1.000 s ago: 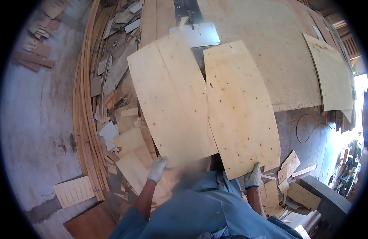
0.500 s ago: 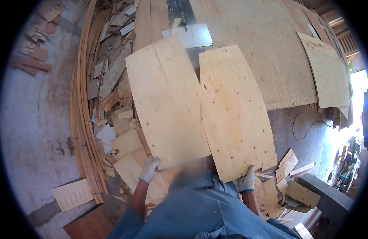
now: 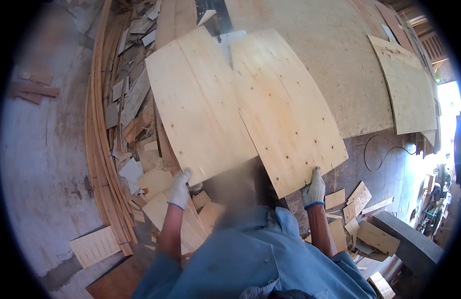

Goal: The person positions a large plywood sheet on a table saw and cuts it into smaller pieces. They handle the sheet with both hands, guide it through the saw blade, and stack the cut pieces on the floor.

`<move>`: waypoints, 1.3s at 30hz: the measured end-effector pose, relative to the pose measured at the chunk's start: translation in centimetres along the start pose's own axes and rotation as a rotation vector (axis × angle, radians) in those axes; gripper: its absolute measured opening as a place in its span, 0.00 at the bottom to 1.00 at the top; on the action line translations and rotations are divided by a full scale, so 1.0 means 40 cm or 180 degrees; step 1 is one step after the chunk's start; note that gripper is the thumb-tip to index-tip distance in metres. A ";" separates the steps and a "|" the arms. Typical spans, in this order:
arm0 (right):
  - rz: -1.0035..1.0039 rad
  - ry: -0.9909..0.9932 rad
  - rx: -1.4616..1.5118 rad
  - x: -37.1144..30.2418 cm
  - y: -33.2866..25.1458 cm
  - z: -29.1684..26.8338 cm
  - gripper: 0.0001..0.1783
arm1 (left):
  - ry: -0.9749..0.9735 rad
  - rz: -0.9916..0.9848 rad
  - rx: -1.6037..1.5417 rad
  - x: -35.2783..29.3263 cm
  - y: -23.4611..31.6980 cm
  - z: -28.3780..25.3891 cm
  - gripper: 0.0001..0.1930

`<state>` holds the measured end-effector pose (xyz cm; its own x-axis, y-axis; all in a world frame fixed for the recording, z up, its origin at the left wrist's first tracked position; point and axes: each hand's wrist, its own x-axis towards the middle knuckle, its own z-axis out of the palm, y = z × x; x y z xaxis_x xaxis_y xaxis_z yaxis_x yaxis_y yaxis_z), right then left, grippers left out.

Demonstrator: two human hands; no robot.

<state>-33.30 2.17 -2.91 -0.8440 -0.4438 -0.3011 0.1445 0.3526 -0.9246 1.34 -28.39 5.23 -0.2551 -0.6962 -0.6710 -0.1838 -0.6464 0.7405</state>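
Two pale plywood panels lie side by side in front of me, spread apart in a narrow V toward the far end. My left hand, in a white knit glove, grips the near left corner of the left plywood panel. On the near right edge of the right plywood panel, my gloved right hand is closed, thumb on top. The fingers beneath both panels are hidden. At the panels' far ends, a whitish sheet is partly covered by them.
A wide wooden work surface stretches away at the far right, with another plywood sheet on its edge. Long wooden strips and heaped offcuts lie at the left. More scraps and a grey beam are at the near right.
Both hands have moved farther from my body, pushing the two panels away. The panels now cover more of the whitish sheet, and the gap between them has narrowed.
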 end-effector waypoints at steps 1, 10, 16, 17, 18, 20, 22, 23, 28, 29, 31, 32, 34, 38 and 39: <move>0.0178 -0.0024 0.0406 0.026 -0.010 0.016 0.22 | 0.0091 0.0033 -0.0062 0.018 0.016 0.012 0.21; 0.0407 -0.0318 0.0888 0.187 -0.052 0.126 0.21 | -0.0115 0.0161 -0.0539 0.194 0.097 0.009 0.21; 0.0182 -0.0515 0.0354 0.242 -0.097 0.168 0.22 | 0.0130 0.0079 -0.0385 0.221 0.186 0.058 0.23; 0.0249 -0.0480 0.0584 0.239 -0.120 0.180 0.23 | 0.0110 0.0089 -0.0366 0.228 0.189 0.056 0.23; 0.0258 -0.0501 0.0556 0.246 -0.128 0.188 0.23 | 0.0088 0.0099 -0.0345 0.235 0.192 0.054 0.23; 0.0205 -0.0623 0.0218 0.278 -0.141 0.193 0.24 | 0.0053 0.0104 -0.0359 0.254 0.194 0.050 0.23; -0.0257 -0.0601 -0.0860 0.294 -0.143 0.192 0.23 | 0.0037 0.0094 -0.0438 0.277 0.194 0.037 0.23; -0.0666 -0.0518 -0.1636 0.302 -0.151 0.194 0.22 | 0.0058 0.0102 -0.0458 0.285 0.196 0.045 0.23; -0.0864 -0.0104 -0.0958 0.366 -0.049 0.224 0.19 | -0.0016 0.0127 -0.0439 0.328 0.244 0.056 0.23; -0.1196 -0.0173 -0.1736 0.356 -0.109 0.229 0.18 | 0.0023 0.0115 -0.0458 0.327 0.240 0.050 0.23; -0.1469 -0.0199 -0.2593 0.343 -0.185 0.237 0.18 | 0.0062 0.0065 -0.0478 0.334 0.241 0.047 0.23; -0.1419 -0.0182 -0.2664 0.345 -0.204 0.245 0.18 | 0.0074 0.0052 -0.0482 0.336 0.251 0.051 0.23; -0.1341 -0.0183 -0.2694 0.360 -0.214 0.247 0.18 | 0.0110 0.0071 -0.0521 0.335 0.267 0.066 0.23; -0.1322 -0.0211 -0.2616 0.385 -0.225 0.255 0.18 | 0.0120 0.0103 -0.0480 0.351 0.277 0.073 0.23; -0.1331 -0.0223 -0.2628 0.389 -0.230 0.258 0.18 | 0.0100 0.0088 -0.0474 0.354 0.278 0.070 0.23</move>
<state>-42.42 -16.48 -1.48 -0.7076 -0.7064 -0.0190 -0.6008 0.6156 -0.5100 -6.98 -44.56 4.04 -0.2278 -0.7223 -0.6530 -0.0336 -0.6644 0.7466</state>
